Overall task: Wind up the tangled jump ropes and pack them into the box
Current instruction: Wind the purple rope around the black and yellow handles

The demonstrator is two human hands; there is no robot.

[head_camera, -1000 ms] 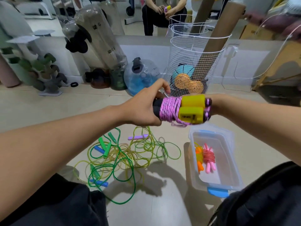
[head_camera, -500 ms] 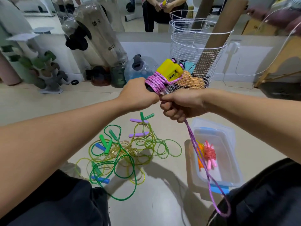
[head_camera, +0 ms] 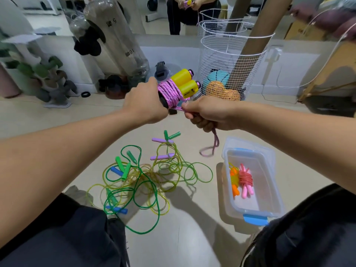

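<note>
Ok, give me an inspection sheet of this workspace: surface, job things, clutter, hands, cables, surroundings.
Surface: beige floor, shadows across it.
Job's things: pink rope bundle with yellow handles, tail loop hanging; tangled green and yellow ropes on floor; clear box holding two wound ropes.
Clutter: wire basket with balls and cardboard tube; big bottles.
Hands: left hand grips bundle; right hand pinches rope tail.
Cables: white cable along wall.
Surroundings: mirror reflecting the person.

The tall clear bottle [head_camera: 113, 35], well beyond the fingers, bore "5" near its top and "1 0" lower down. A small dark mark on the yellow handle [head_camera: 188, 88], just past the fingertips, was too small to read.
</note>
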